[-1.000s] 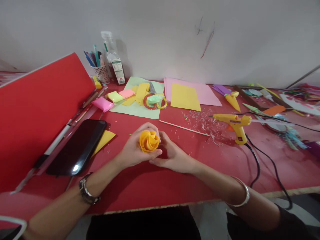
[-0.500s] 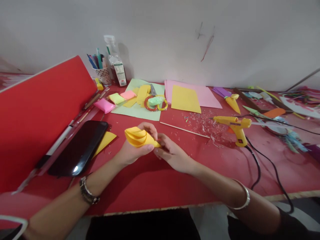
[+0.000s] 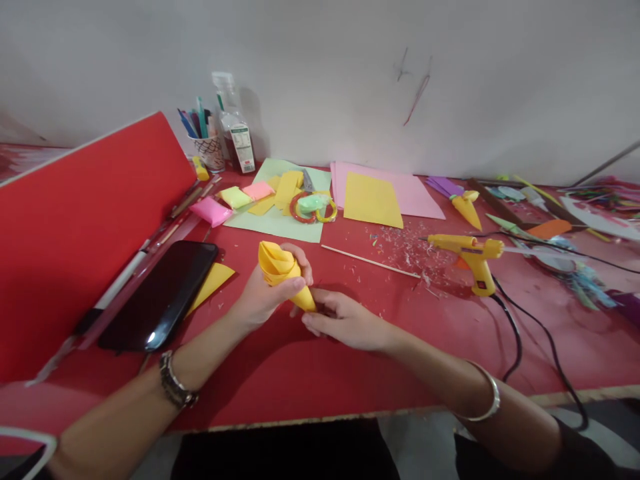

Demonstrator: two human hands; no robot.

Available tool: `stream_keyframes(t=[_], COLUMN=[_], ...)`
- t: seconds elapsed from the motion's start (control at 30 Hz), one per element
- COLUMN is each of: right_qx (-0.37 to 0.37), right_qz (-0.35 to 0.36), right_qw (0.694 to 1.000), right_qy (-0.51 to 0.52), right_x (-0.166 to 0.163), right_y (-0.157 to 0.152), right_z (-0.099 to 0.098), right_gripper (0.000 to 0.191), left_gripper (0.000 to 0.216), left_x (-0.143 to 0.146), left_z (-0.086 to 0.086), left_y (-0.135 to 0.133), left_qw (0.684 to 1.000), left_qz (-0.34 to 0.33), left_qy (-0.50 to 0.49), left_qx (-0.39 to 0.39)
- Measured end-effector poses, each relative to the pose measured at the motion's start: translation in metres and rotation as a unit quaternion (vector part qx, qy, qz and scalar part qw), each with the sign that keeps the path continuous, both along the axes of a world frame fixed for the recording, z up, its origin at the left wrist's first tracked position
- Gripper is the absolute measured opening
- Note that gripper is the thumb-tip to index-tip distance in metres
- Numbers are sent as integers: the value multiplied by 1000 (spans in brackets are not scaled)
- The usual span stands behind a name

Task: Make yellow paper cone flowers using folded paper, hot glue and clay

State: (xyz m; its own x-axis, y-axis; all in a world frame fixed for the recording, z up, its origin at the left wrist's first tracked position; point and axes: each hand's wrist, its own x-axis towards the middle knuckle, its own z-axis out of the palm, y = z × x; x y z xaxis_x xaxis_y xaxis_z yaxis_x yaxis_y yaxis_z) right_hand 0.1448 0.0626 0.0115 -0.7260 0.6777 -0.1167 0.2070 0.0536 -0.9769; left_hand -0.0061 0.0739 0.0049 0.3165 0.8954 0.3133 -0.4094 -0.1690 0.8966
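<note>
A rolled yellow paper flower (image 3: 286,270), layered at its wide end and narrowing to a point, is held above the red table. Wrapped around its body from the left is my left hand (image 3: 267,293), with the thumb across the front. My right hand (image 3: 345,320) pinches the narrow lower tip, its fingertips partly hidden behind the paper. A thin wooden stick (image 3: 370,261) lies just beyond my hands. On the left, a yellow paper scrap (image 3: 213,285) sticks out beside a black phone (image 3: 160,293).
A yellow glue gun (image 3: 470,257) with a black cord lies right, beside paper shreds. Behind are yellow paper (image 3: 373,200), pink sheets (image 3: 425,198), clay packets (image 3: 213,211) and a purple-and-yellow paper flower (image 3: 466,208). A bottle (image 3: 239,137) and pen cup (image 3: 209,153) stand by the wall.
The flower has tilted more upright, its tip swinging down and toward me. My right hand has moved slightly down with the tip.
</note>
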Motion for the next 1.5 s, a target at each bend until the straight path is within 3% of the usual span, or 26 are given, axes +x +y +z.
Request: stream_keyframes(t=[0.13, 0.2, 0.27, 0.37, 0.5, 0.67, 0.8, 0.9, 1.0, 1.07, 1.17, 1.3, 1.4, 1.5], right_qx=[106, 129, 108, 20, -52, 39, 84, 20, -140, -230, -269, -185, -25, 91], right_qz=[-85, -94, -77, -36, -1, -69, -55, -31, 20, 43, 40, -6, -65, -92], right_qw=[990, 985, 990, 999, 997, 997, 994, 999, 985, 964, 953, 980, 997, 991], right_qy=[-39, -60, -53, 9, 48, -25, -43, 8, 94, 128, 136, 75, -10, -45], right_x=[-3, -3, -3, -2, -3, -4, -3, 0, 4, 6, 8, 5, 1, 0], right_y=[0, 0, 0, 0, -1, -1, 0, 3, 8, 10, 11, 8, 6, 5], right_z=[-3, -3, -2, -3, -3, -1, -1, -2, -3, -3, -2, -1, -1, -3], right_gripper=[12, 11, 12, 15, 15, 11, 16, 15, 16, 19, 22, 16, 12, 13], left_gripper=[25, 26, 32, 42, 41, 38, 37, 42, 46, 41, 33, 29, 27, 31], left_x=[1, 0, 0, 0, 2, 3, 3, 3, 1, 0, -1, 0, 1, 1], left_z=[-2, -4, -4, -2, 3, 4, 0, -3, -3, -4, -5, -4, -2, 0], left_y=[0, 1, 1, 0, -2, -1, 0, -1, -1, 0, 2, 2, 1, -2], left_qw=[1000, 1000, 1000, 999, 997, 996, 995, 999, 999, 999, 999, 998, 998, 998], left_qz=[12, -2, -15, -20, -5, 80, 95, 40, 1, 12, 46, 53, 65, 65], left_qy=[5, -5, -15, -32, -60, -26, 20, 0, -26, -26, -26, -13, 3, 12], left_qx=[1, 10, 17, 7, -39, -43, 14, 37, 27, 14, -13, -44, -27, 4])
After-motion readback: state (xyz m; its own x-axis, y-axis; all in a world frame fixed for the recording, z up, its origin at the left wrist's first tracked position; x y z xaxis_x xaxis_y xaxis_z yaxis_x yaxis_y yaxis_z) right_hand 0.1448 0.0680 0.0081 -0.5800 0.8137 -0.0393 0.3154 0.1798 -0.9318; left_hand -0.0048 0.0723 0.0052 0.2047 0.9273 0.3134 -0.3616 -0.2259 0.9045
